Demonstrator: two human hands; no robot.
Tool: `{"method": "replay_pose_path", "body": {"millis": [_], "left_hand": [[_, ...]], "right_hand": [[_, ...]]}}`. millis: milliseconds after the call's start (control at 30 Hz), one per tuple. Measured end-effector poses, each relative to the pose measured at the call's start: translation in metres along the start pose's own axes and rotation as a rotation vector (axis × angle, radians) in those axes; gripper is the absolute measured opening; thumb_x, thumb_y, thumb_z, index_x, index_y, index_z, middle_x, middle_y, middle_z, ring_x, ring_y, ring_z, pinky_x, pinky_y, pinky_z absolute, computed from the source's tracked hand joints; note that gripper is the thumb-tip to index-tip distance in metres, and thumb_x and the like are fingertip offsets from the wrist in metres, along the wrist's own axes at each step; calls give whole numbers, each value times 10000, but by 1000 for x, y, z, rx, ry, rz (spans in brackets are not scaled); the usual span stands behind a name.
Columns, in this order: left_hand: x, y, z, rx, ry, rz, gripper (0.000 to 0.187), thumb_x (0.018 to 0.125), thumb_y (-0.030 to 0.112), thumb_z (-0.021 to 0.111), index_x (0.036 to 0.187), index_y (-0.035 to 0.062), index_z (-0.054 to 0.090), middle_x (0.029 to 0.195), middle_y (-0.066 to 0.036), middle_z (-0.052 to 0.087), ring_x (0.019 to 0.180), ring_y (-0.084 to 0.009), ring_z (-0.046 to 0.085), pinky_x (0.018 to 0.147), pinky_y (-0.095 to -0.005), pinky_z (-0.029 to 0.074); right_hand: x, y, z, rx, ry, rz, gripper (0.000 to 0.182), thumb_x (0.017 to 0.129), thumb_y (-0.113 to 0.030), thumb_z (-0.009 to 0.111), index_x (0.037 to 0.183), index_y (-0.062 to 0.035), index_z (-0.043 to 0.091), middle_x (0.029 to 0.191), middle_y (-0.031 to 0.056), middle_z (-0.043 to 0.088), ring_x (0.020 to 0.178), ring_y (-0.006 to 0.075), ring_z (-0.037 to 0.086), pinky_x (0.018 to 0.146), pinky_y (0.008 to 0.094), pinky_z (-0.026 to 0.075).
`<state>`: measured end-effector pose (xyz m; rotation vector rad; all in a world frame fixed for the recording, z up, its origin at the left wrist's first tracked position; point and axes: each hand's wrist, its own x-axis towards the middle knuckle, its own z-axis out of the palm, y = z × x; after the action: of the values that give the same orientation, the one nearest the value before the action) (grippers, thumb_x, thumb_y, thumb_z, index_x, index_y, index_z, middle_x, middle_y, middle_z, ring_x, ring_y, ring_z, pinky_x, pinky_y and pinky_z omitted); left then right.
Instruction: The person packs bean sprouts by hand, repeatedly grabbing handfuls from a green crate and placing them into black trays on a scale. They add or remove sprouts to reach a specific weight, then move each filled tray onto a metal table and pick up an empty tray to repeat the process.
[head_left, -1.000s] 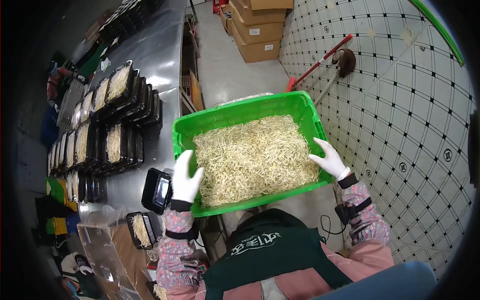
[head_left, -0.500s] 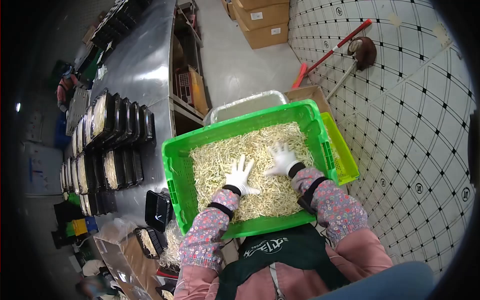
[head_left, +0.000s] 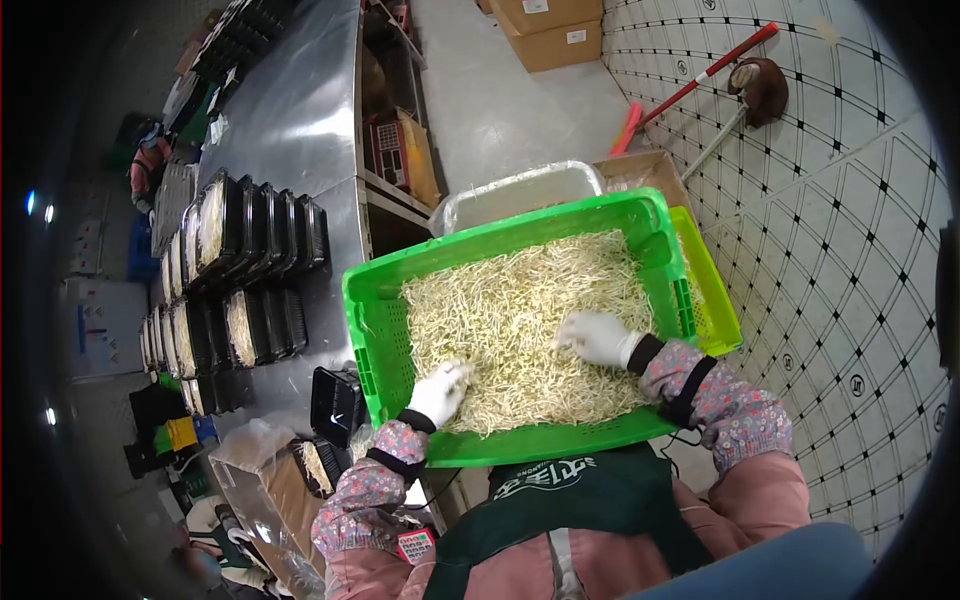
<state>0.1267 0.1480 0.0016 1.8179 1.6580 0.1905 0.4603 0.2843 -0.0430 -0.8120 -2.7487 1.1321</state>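
Observation:
A green plastic crate (head_left: 505, 452) is in front of me, filled with pale bean sprouts (head_left: 520, 300). Both hands wear white gloves with dark cuffs. My left hand (head_left: 438, 393) is low over the crate's left side, at the sprouts, its fingertips blurred; whether it grips any strands cannot be made out. My right hand (head_left: 604, 339) reaches in from the right, fingers loosely bent and a little apart against the top of the sprouts. Nothing distinct shows in its grasp.
On the steel table (head_left: 290, 110) to the left stand stacked black trays (head_left: 235, 235) of sprouts. An unfilled black tray (head_left: 337, 405) sits nearer me. A yellow-green crate (head_left: 715, 320) is at right, cardboard boxes (head_left: 550, 40) are farther off, and a co-worker (head_left: 150, 165) stands beyond the table.
My hands have moved apart, the left toward the lower left and the right to the right. Their widely spread fingers have drawn in. The camera view has shifted slightly.

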Motion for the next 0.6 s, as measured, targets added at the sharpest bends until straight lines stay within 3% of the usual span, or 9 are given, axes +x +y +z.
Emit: {"method": "replay_pose_path", "body": {"millis": [67, 100, 167, 267, 333, 367, 400, 500, 600], "left_hand": [[13, 2, 0, -172, 111, -10, 440, 858, 134, 660, 1292, 151, 590, 1316, -119, 587, 1207, -298, 571, 1017, -376, 458], [21, 9, -3, -321, 153, -56, 457, 866, 139, 663, 1314, 122, 573, 1329, -132, 582, 1233, -283, 554, 1046, -366, 426], [37, 15, -9, -487, 233, -101, 487, 884, 147, 662, 1348, 63, 542, 1345, -153, 578, 1269, -254, 526, 1082, -357, 383], [58, -5, -18, -485, 390, -58, 618, 876, 153, 682, 1426, 27, 433, 1453, -195, 459, 1354, -274, 427, 1131, -375, 320], [65, -1, -36, -295, 577, -129, 729, 856, 144, 702, 1476, 23, 339, 1512, -214, 360, 1408, -295, 338, 1157, -383, 273], [66, -20, -33, -216, 605, -133, 797, 830, 132, 720, 1497, 32, 294, 1525, -226, 322, 1422, -331, 301, 1167, -387, 253], [65, -23, -32, -127, 615, -111, 782, 819, 129, 721, 1485, 31, 324, 1513, -226, 344, 1413, -351, 315, 1168, -399, 250], [74, 6, -13, -83, 399, 87, 750, 822, 184, 717, 1467, 38, 365, 1478, -224, 400, 1397, -372, 340, 1170, -433, 250], [101, 40, 23, -1, 110, 209, 744, 827, 282, 719, 1448, 38, 390, 1459, -226, 424, 1390, -430, 325, 1150, -457, 284]], "right_hand": [[14, 0, -16, 246, 31, 310, 265, 835, -144, 646, 1097, -119, 675, 1076, 63, 622, 1008, 253, 604, 834, 366, 519], [22, -4, -21, 247, 32, 312, 265, 835, -144, 646, 1097, -119, 675, 1076, 63, 622, 1008, 253, 604, 834, 366, 519], [41, -20, -27, 786, 45, 245, 375, 859, -195, 649, 1215, -79, 628, 1257, 104, 603, 1128, 232, 590, 887, 337, 501], [67, -40, -29, 914, 160, -3, 597, 869, -287, 692, 1374, -30, 504, 1426, 174, 490, 1272, 247, 510, 1037, 335, 417], [79, -19, -29, 698, 270, 9, 727, 870, -317, 703, 1448, -2, 393, 1474, 215, 421, 1341, 293, 440, 1117, 358, 334], [76, -8, -36, 789, 303, 155, 722, 875, -355, 698, 1437, -5, 411, 1467, 230, 423, 1353, 326, 418, 1132, 369, 309], [71, 13, -38, 513, 320, 230, 746, 884, -427, 663, 1438, 0, 402, 1468, 251, 408, 1357, 363, 407, 1134, 387, 311], [30, 57, -20, 130, 123, 553, 857, 861, -586, 593, 1457, -10, 372, 1486, 253, 380, 1371, 392, 376, 1140, 409, 308], [-8, 33, 0, -160, -55, 626, 913, 847, -647, 559, 1479, -30, 329, 1520, 225, 339, 1414, 391, 308, 1142, 468, 291]]}}
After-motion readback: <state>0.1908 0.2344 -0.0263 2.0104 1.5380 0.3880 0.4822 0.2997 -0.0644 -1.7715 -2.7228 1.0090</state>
